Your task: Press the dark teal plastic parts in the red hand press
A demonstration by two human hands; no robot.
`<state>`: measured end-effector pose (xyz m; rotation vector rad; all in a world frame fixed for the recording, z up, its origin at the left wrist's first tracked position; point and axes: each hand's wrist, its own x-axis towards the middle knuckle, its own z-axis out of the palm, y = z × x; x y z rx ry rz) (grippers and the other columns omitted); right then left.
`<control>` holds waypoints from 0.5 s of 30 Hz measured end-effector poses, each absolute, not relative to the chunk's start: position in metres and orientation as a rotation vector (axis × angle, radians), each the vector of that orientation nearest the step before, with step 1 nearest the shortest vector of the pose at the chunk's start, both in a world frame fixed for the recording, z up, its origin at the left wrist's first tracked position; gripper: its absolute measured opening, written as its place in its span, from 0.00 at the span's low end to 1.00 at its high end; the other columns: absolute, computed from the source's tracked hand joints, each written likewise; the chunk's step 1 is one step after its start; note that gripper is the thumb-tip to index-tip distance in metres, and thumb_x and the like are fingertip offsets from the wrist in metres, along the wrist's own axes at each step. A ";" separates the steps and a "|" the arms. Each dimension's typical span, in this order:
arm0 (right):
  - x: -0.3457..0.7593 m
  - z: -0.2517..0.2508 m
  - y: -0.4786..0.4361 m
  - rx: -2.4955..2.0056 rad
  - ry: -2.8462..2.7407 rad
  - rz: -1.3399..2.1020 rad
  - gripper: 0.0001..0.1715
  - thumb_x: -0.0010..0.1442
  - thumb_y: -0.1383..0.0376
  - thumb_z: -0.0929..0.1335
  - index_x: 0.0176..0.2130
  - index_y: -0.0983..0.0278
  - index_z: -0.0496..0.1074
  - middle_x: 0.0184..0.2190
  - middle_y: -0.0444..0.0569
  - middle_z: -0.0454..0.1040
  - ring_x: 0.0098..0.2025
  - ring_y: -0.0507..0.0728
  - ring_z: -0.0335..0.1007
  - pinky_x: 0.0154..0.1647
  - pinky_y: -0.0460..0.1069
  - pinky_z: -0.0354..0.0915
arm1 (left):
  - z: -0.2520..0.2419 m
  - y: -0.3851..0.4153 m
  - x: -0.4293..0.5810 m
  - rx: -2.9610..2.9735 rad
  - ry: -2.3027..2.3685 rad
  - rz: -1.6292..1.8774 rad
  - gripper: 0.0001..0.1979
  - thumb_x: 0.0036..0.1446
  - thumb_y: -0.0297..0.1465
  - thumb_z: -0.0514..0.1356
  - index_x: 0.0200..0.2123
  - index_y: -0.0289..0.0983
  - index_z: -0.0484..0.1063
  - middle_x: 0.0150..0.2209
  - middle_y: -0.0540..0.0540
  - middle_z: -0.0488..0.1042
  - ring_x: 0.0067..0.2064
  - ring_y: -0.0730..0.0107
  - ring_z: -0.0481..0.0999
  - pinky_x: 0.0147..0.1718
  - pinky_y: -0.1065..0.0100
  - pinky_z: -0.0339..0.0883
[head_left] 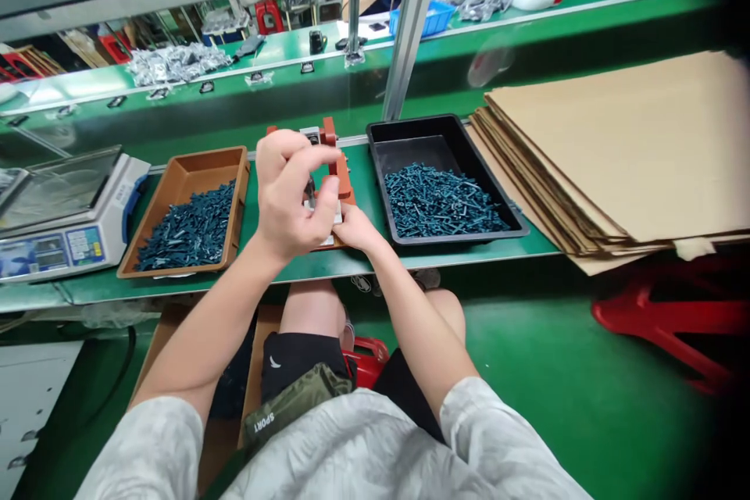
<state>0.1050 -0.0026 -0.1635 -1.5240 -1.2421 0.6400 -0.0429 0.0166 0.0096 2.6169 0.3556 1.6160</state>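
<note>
While I sit at the green bench [360, 172], a black tray [410, 150] and a brown tray [196, 180] – both containing dark teal pieces [439, 203] – stand to the right and left of the orange fixture [344, 183] before me. Above it is my left hand [287, 199], thumb and forefinger curved well apart; my right hand [355, 228] is at its lower edge – what it grips, I cannot tell.

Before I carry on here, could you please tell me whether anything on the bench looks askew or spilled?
The cardboard stack on the right looks askew: its lower sheets fan out unevenly and overhang the bench's front edge. I see no spill beside the brown tray or black tray.
</note>
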 end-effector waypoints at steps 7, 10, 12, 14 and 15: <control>0.100 -0.163 -0.006 -1.586 -1.213 0.672 0.11 0.58 0.65 0.67 0.40 0.63 0.78 0.38 0.49 0.82 0.44 0.62 0.77 0.50 0.55 0.72 | 0.055 0.100 0.009 2.461 0.450 1.427 0.28 0.59 0.50 0.62 0.60 0.49 0.69 0.60 0.45 0.69 0.69 0.48 0.62 0.68 0.51 0.59; 0.095 -0.163 -0.010 -1.607 -1.166 0.608 0.12 0.58 0.62 0.68 0.42 0.63 0.76 0.40 0.50 0.80 0.43 0.60 0.76 0.49 0.54 0.72 | 0.053 0.097 0.001 2.516 0.440 1.424 0.35 0.61 0.54 0.58 0.68 0.48 0.60 0.69 0.47 0.61 0.74 0.49 0.53 0.71 0.50 0.51; 0.093 -0.164 -0.012 -1.612 -1.164 0.591 0.14 0.58 0.63 0.68 0.44 0.63 0.75 0.41 0.50 0.78 0.42 0.59 0.75 0.50 0.55 0.72 | 0.028 0.085 -0.022 2.527 0.514 1.459 0.38 0.63 0.53 0.56 0.72 0.46 0.52 0.73 0.45 0.55 0.75 0.49 0.50 0.72 0.49 0.46; 0.093 -0.165 -0.012 -1.602 -1.189 0.619 0.15 0.58 0.64 0.68 0.46 0.63 0.75 0.41 0.50 0.78 0.42 0.59 0.75 0.53 0.56 0.71 | -0.013 0.077 -0.053 2.473 0.662 1.496 0.39 0.65 0.50 0.55 0.73 0.43 0.50 0.73 0.41 0.55 0.74 0.49 0.52 0.72 0.50 0.47; 0.092 -0.165 -0.012 -1.592 -1.208 0.629 0.16 0.58 0.65 0.68 0.47 0.63 0.75 0.43 0.50 0.78 0.43 0.59 0.76 0.54 0.57 0.71 | -0.037 0.077 -0.068 2.427 0.764 1.496 0.38 0.64 0.48 0.56 0.72 0.40 0.51 0.72 0.39 0.58 0.73 0.49 0.55 0.71 0.50 0.49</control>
